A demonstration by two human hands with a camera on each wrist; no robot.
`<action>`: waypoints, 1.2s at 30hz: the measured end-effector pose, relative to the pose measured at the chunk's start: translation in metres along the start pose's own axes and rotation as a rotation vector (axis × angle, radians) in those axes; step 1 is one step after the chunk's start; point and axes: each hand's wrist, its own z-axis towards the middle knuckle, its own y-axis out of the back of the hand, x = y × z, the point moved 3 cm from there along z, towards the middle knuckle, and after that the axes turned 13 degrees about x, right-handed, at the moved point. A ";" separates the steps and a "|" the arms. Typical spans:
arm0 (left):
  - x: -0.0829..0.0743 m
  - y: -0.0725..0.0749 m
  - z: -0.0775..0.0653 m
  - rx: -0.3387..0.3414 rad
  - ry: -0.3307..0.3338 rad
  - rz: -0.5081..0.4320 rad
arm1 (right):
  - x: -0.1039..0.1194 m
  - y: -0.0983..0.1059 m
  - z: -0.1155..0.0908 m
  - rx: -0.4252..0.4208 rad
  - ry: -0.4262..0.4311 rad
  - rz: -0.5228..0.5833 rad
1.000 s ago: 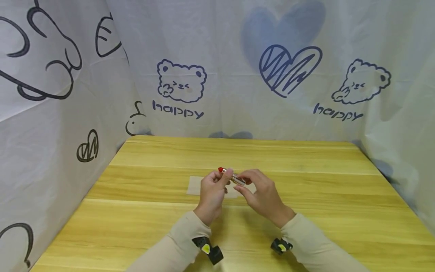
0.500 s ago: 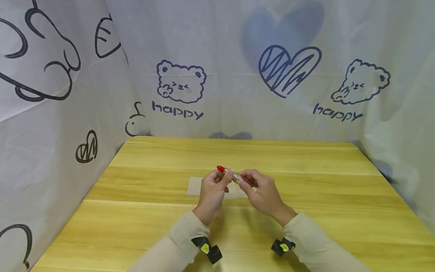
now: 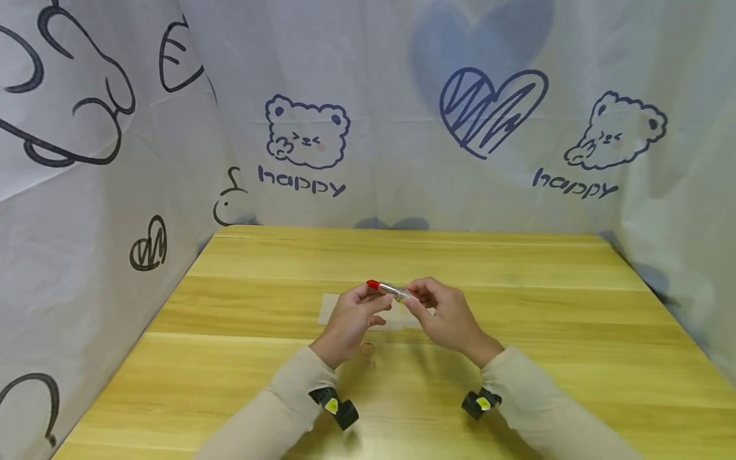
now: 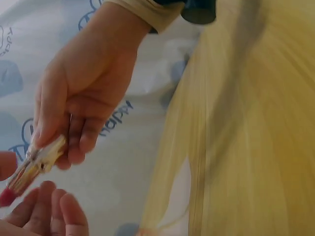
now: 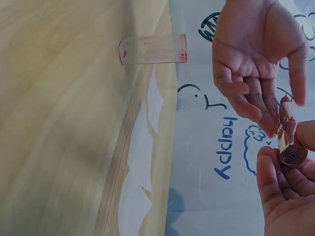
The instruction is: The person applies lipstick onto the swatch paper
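A lipstick (image 3: 391, 289) with its red tip raised slants between my two hands above the table, the tip towards the left. My right hand (image 3: 451, 319) pinches its base between thumb and fingers; the right wrist view shows the round end of the base (image 5: 294, 155). Around the tip, my left hand (image 3: 347, 322) has its fingers spread loosely; in the right wrist view its palm faces the camera, and contact with the lipstick is hard to judge. Below the left hand a clear tube-shaped piece (image 5: 153, 49) with reddish marks hangs in mid-air, faint in the head view.
White paper-like pieces (image 3: 329, 308) lie on the wooden table (image 3: 230, 383) behind the hands. Pale cloth walls (image 3: 391, 166) with drawn bears and hearts enclose the table at the back and sides. A black camera sits on each wrist.
My left hand has let go of the lipstick and drawn slightly left. My right thumb and fingers have closed on the base. The clear piece has appeared below the left hand.
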 end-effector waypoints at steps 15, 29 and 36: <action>-0.006 0.069 0.000 -0.002 0.132 0.426 | -0.007 0.004 0.022 0.092 -0.168 0.005; -0.001 0.123 -0.007 0.021 0.299 0.937 | -0.021 -0.008 0.037 0.154 -0.247 0.074; 0.004 0.132 -0.005 0.057 0.314 1.069 | -0.028 -0.016 0.039 0.167 -0.297 0.077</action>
